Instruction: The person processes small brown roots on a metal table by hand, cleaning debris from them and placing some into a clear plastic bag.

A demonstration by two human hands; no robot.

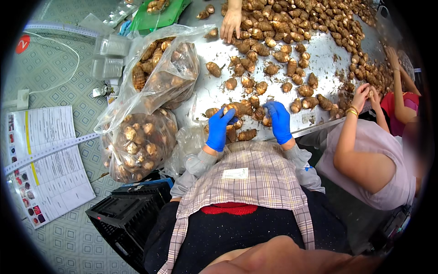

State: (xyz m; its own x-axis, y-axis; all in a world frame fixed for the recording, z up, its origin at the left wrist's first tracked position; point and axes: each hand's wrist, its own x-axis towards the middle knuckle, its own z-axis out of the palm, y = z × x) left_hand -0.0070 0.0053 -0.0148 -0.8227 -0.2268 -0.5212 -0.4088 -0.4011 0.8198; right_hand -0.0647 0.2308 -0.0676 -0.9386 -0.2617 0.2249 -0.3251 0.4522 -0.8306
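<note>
My left hand [219,129], in a blue glove, reaches over the near edge of a metal table. The pale end of a brown taro corm [241,109] sits between its thumb and fingers. My right hand [279,121], gloved in blue too, is curled beside a smaller taro corm [267,121]; its fingertips are partly hidden, so a hold is not clear. Between and below the hands lie more corms, one of them a dark taro corm [247,135] at the table edge. Loose taro corms [261,88] with root fibres are scattered just beyond.
A large heap of taro [318,17] covers the table's [219,92] far side. Left stand an open clear bag of taro [171,75] and a fuller bag [140,147], above a black crate [126,212]. Another person's hand [232,24] touches corms opposite; co-workers' hands [366,92] are at right.
</note>
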